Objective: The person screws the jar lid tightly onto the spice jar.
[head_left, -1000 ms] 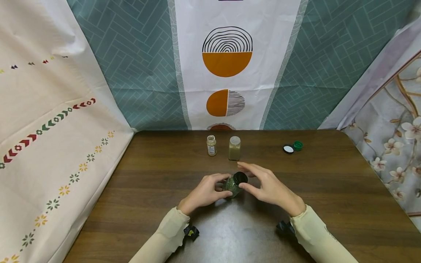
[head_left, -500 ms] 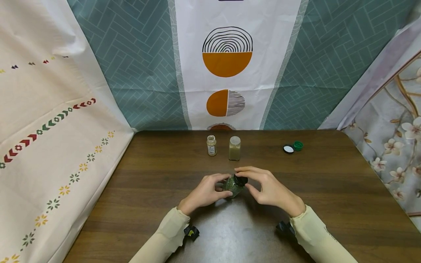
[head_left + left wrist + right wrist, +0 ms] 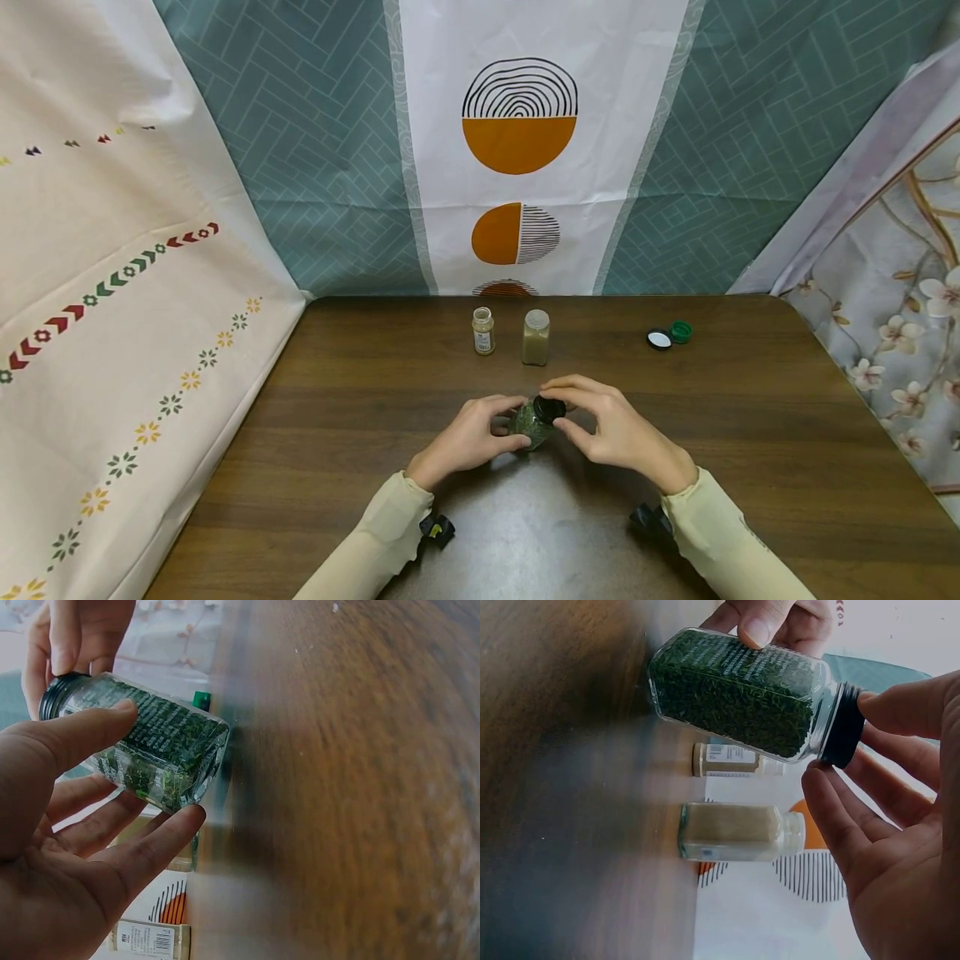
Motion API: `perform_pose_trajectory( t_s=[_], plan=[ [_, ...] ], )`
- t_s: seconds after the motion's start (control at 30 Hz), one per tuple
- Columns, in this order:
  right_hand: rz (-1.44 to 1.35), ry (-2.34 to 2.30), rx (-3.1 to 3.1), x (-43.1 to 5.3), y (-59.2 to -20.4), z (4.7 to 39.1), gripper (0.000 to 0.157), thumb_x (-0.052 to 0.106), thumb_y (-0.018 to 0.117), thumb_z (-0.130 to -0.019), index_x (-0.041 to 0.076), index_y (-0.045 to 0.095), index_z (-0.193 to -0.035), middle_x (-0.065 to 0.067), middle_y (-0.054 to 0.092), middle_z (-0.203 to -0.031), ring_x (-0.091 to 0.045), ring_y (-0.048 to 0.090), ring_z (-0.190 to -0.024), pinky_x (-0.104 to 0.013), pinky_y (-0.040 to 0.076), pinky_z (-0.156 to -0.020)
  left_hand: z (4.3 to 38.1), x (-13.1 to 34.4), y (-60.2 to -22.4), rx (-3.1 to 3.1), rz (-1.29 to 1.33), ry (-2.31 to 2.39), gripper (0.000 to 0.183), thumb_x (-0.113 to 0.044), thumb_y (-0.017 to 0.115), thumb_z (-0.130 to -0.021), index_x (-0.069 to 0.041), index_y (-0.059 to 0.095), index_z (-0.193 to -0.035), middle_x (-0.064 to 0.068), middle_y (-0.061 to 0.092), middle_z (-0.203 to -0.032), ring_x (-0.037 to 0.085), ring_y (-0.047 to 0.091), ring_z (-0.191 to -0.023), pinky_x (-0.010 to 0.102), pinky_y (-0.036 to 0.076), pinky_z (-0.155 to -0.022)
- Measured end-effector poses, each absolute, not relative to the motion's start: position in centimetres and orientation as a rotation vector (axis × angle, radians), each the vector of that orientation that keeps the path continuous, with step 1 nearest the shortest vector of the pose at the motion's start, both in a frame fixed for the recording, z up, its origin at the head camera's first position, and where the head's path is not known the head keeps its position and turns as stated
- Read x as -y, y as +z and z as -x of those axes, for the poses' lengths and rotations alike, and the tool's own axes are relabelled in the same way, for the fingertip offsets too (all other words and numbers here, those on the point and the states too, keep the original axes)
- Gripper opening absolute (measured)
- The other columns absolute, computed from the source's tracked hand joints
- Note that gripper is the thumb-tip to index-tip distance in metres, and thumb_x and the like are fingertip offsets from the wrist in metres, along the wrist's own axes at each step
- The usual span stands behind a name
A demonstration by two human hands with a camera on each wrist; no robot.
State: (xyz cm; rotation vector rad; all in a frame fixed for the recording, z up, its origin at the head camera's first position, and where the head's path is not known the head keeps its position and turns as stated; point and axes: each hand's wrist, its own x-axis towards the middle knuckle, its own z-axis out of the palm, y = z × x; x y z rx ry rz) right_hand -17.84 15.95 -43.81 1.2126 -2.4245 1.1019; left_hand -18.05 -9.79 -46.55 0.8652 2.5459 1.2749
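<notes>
A square glass jar of dried green herbs (image 3: 529,428) leans to the right near the table's middle. My left hand (image 3: 467,440) grips its body, thumb on the printed side and fingers beneath, as the left wrist view shows. A black screw cap (image 3: 844,726) sits on the jar's neck. My right hand (image 3: 618,421) pinches that cap between thumb and fingertips. In the right wrist view the dark green herbs (image 3: 735,694) fill most of the jar.
Behind the hands stand a small labelled spice bottle (image 3: 483,333) without a lid and a square jar of beige powder (image 3: 536,340). A black lid (image 3: 659,339) and a green cap (image 3: 681,332) lie at the back right of the wooden table (image 3: 337,433). Patterned cloth hangs behind.
The right hand's raised fingers have come down onto the black cap, and its thumb has shifted along the rim. The left hand and the herb jar have stayed in place.
</notes>
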Motion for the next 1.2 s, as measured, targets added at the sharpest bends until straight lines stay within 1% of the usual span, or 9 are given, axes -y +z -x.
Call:
perform_pose_trajectory(
  t_s=[0.23, 0.43, 0.53, 0.67, 0.73, 0.83, 0.9, 1.03, 1.2],
  plan=[
    [-1.194, 1.111, 2.418, -15.81, -44.07, 18.03, 0.041, 0.008, 0.078, -0.091, 0.009, 0.069, -0.131, -0.005, 0.066, -0.127, -0.018, 0.069, -0.107, -0.032, 0.063, -0.080, 18.04, 9.89, -46.50, -2.552, -0.863, 1.264, 0.053, -0.022, 0.078, -0.094, -0.006, 0.061, -0.141, 0.012, 0.066, -0.137, 0.026, 0.071, -0.115, 0.035, 0.061, -0.094],
    [-1.167, 1.084, 2.424, -15.70, -44.09, 18.02, 0.043, 0.011, 0.079, -0.090, 0.009, 0.068, -0.131, -0.006, 0.066, -0.126, -0.014, 0.067, -0.092, -0.033, 0.061, -0.075, 18.08, 9.89, -46.49, -2.553, -0.852, 1.257, 0.053, -0.022, 0.079, -0.094, -0.006, 0.061, -0.141, 0.012, 0.065, -0.138, 0.026, 0.070, -0.117, 0.032, 0.061, -0.092],
    [-1.146, 1.079, 2.437, -15.74, -44.04, 17.93, 0.043, 0.013, 0.080, -0.090, 0.009, 0.068, -0.131, -0.004, 0.066, -0.124, -0.012, 0.063, -0.086, -0.030, 0.058, -0.072, 18.11, 9.82, -46.49, -2.538, -0.845, 1.274, 0.052, -0.021, 0.079, -0.093, -0.006, 0.062, -0.140, 0.012, 0.065, -0.138, 0.027, 0.070, -0.118, 0.029, 0.061, -0.090],
    [-1.131, 1.078, 2.446, -15.73, -43.96, 17.88, 0.044, 0.015, 0.081, -0.090, 0.009, 0.068, -0.131, -0.002, 0.066, -0.121, -0.012, 0.060, -0.082, -0.024, 0.053, -0.068, 18.10, 9.78, -46.42, -2.525, -0.835, 1.285, 0.052, -0.021, 0.079, -0.093, -0.006, 0.062, -0.140, 0.012, 0.065, -0.138, 0.027, 0.069, -0.119, 0.027, 0.061, -0.089],
    [-1.128, 1.083, 2.442, -15.71, -43.98, 17.87, 0.043, 0.015, 0.081, -0.090, 0.009, 0.068, -0.131, -0.002, 0.066, -0.120, -0.011, 0.060, -0.081, -0.022, 0.052, -0.066, 18.10, 9.78, -46.45, -2.529, -0.835, 1.277, 0.052, -0.021, 0.079, -0.093, -0.006, 0.062, -0.140, 0.011, 0.065, -0.138, 0.027, 0.069, -0.120, 0.027, 0.061, -0.089],
    [-1.108, 1.085, 2.453, -15.65, -44.12, 17.90, 0.043, 0.017, 0.081, -0.090, 0.010, 0.069, -0.130, -0.001, 0.066, -0.118, -0.010, 0.061, -0.082, -0.023, 0.054, -0.066, 18.06, 9.79, -46.47, -2.530, -0.829, 1.272, 0.053, -0.022, 0.079, -0.093, -0.006, 0.062, -0.140, 0.012, 0.064, -0.139, 0.027, 0.068, -0.120, 0.027, 0.061, -0.089],
    [-1.092, 1.092, 2.460, -15.60, -44.15, 17.89, 0.043, 0.018, 0.082, -0.090, 0.010, 0.069, -0.130, -0.002, 0.067, -0.117, -0.010, 0.064, -0.083, -0.026, 0.057, -0.067, 18.04, 9.80, -46.52, -2.532, -0.829, 1.270, 0.052, -0.022, 0.079, -0.093, -0.007, 0.062, -0.140, 0.011, 0.064, -0.139, 0.027, 0.068, -0.120, 0.028, 0.061, -0.089],
    [-1.056, 1.100, 2.488, -15.60, -44.10, 17.84, 0.045, 0.022, 0.082, -0.090, 0.010, 0.069, -0.130, -0.003, 0.067, -0.116, -0.016, 0.068, -0.089, -0.032, 0.060, -0.071, 18.07, 9.82, -46.52, -2.521, -0.834, 1.288, 0.052, -0.022, 0.079, -0.093, -0.006, 0.062, -0.139, 0.012, 0.064, -0.139, 0.028, 0.068, -0.121, 0.029, 0.062, -0.088],
    [-1.058, 1.091, 2.527, -15.91, -43.74, 17.79, 0.052, 0.028, 0.082, -0.090, 0.013, 0.065, -0.136, -0.003, 0.065, -0.127, -0.018, 0.067, -0.100, -0.034, 0.061, -0.082, 18.15, 9.76, -46.43, -2.527, -0.856, 1.286, 0.052, -0.022, 0.079, -0.093, -0.005, 0.062, -0.139, 0.013, 0.064, -0.139, 0.030, 0.070, -0.116, 0.030, 0.062, -0.089]
  ],
)
